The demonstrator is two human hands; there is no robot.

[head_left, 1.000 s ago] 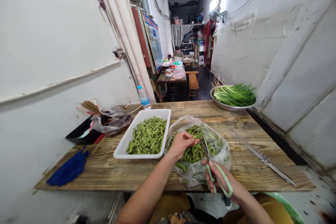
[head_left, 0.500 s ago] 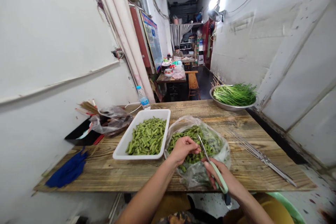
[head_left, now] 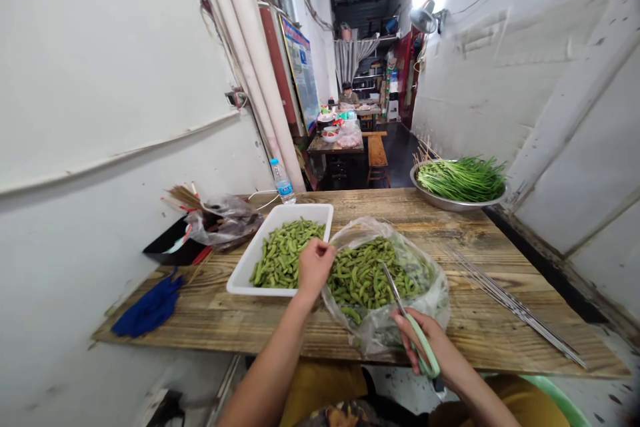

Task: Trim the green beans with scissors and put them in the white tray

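Observation:
My left hand (head_left: 316,263) is over the right edge of the white plastic tray (head_left: 243,282), fingers curled together; whatever is in them, if anything, is hidden. Green edamame pods (head_left: 285,247) fill much of the tray. In my right hand (head_left: 425,337) is a pair of scissors (head_left: 423,340) with pale green handles, the blades pointing up and away, close together. The blades hang over a clear plastic bag (head_left: 434,290), spread wide, with more edamame pods (head_left: 365,273) inside. My right hand is at the bag's near right side.
A steel bowl (head_left: 453,202) of long green stalks stands back right. Metal skewers (head_left: 520,310) lie at the right. On the left are a blue cloth (head_left: 147,307), a black box (head_left: 167,243) and a water bottle (head_left: 283,185). A person (head_left: 348,95) sits far back.
My left hand has moved left, from above the bag to the tray's right edge. My right hand still holds the scissors over the bag. The view has shifted slightly.

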